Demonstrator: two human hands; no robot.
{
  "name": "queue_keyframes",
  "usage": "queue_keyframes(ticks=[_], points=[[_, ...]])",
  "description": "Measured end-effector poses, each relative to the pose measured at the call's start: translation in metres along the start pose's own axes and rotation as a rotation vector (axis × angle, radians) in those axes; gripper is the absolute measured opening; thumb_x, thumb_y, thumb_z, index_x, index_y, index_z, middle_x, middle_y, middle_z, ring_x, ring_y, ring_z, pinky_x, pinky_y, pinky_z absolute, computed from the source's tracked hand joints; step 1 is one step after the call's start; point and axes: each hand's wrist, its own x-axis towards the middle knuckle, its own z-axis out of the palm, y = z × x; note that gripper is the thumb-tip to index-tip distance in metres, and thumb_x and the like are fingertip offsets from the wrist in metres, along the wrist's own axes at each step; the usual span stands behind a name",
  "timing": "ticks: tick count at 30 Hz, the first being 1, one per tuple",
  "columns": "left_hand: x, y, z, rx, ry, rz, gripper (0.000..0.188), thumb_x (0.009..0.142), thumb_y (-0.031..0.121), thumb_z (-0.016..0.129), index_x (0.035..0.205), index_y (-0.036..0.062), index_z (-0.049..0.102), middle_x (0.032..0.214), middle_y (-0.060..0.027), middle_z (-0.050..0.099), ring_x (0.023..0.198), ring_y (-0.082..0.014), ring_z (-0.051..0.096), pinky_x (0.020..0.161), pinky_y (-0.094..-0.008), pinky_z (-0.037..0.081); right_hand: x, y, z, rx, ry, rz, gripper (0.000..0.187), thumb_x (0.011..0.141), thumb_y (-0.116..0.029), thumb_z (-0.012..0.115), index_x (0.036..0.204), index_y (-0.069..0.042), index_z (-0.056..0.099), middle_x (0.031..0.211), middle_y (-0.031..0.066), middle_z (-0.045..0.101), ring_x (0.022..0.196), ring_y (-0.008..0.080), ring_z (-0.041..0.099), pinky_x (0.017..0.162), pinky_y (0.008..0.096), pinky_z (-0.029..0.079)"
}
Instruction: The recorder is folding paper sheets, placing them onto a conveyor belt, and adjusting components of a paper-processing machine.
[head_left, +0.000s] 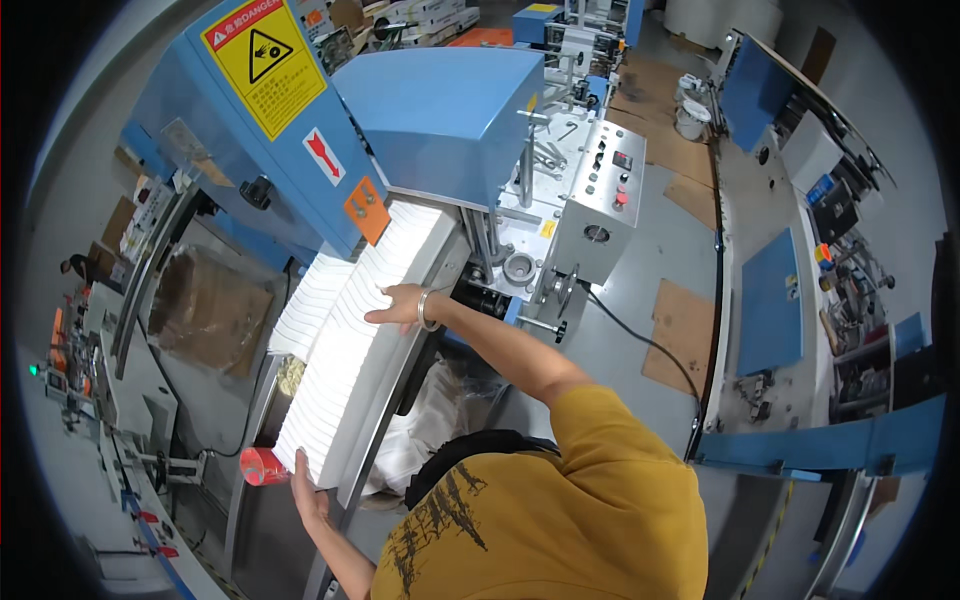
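Observation:
A long row of white folded paper sheets (352, 345), packed on edge, comes out from beneath the blue machine along a metal chute (385, 425). My left hand (308, 490) is at the row's near end, with its thumb on top and the other fingers mostly hidden below. Farther up, my right hand (402, 305), wearing a bangle, grips the same row across its right edge. A second, shorter row of white folded paper (305, 315) lies alongside on the left. By my left hand is a red cylinder (263, 466). A crumpled yellowish wad (290, 375) sits below the shorter row.
The blue machine housing (430, 100) rises ahead, with a warning-marked blue panel (270, 120) at left. A control box (600, 200) with buttons and a handwheel (560, 288) stand to the right. White plastic sheeting (430, 420) lies under the chute. A black cable (640, 340) crosses the floor.

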Motion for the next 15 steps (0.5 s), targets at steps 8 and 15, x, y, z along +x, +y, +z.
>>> queue_keyframes(ticks=[8, 15], points=[[0.008, 0.004, -0.003, 0.1, -0.066, 0.03, 0.071, 0.084, 0.032, 0.065, 0.139, 0.0029, 0.031, 0.137, -0.0104, 0.042, 0.122, -0.0242, 0.043, 0.099, -0.0392, 0.037, 0.004, -0.004, -0.004, 0.145, -0.132, 0.077, 0.108, 0.069, -0.053, 0.07, 0.142, 0.006, 0.016, 0.135, 0.0251, 0.04, 0.067, 0.0189, 0.067, 0.06, 0.0271, 0.051], [-0.016, 0.011, -0.06, 0.045, -0.117, 0.015, 0.064, 0.087, 0.027, 0.061, 0.139, 0.0035, 0.032, 0.136, -0.0092, 0.044, 0.122, -0.0254, 0.045, 0.099, -0.0391, 0.037, 0.022, -0.004, 0.071, 0.239, -0.281, -0.025, 0.115, 0.062, -0.052, 0.077, 0.142, 0.006, 0.018, 0.124, 0.0209, 0.048, 0.053, 0.0126, 0.053, 0.049, 0.025, 0.049]])
